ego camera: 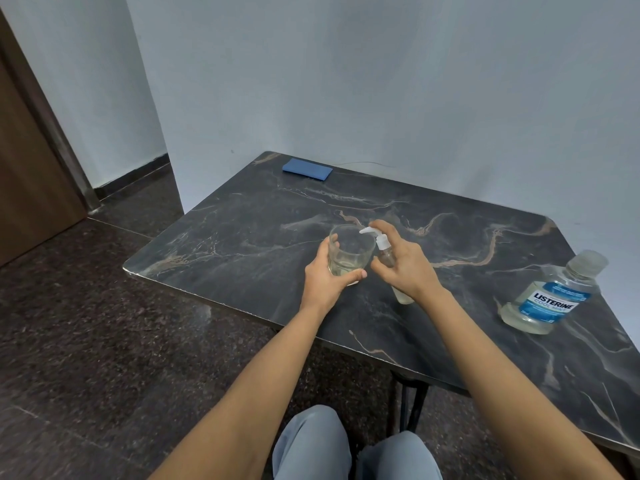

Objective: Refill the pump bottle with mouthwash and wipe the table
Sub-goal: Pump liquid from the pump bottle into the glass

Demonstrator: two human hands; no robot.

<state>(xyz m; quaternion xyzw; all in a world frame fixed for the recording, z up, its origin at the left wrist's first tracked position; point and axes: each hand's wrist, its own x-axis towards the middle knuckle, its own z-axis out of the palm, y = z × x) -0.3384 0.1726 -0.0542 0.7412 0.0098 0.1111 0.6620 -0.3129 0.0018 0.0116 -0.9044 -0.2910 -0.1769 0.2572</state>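
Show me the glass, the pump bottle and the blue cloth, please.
glass [351, 251], head view, on its clear wall.
pump bottle [382, 242], head view, on its white collar.
blue cloth [307, 170], head view, on its middle.

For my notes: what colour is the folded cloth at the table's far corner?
The cloth is blue; head view.

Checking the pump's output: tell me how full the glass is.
Nearly empty: the glass, gripped by the left hand, shows only a shallow pale layer at its bottom. The right hand holds the pump bottle.

A glass [349, 252] is gripped by the left hand [327, 277] while the pump bottle [388, 258] is held by the right hand [403, 265], nozzle over the rim.
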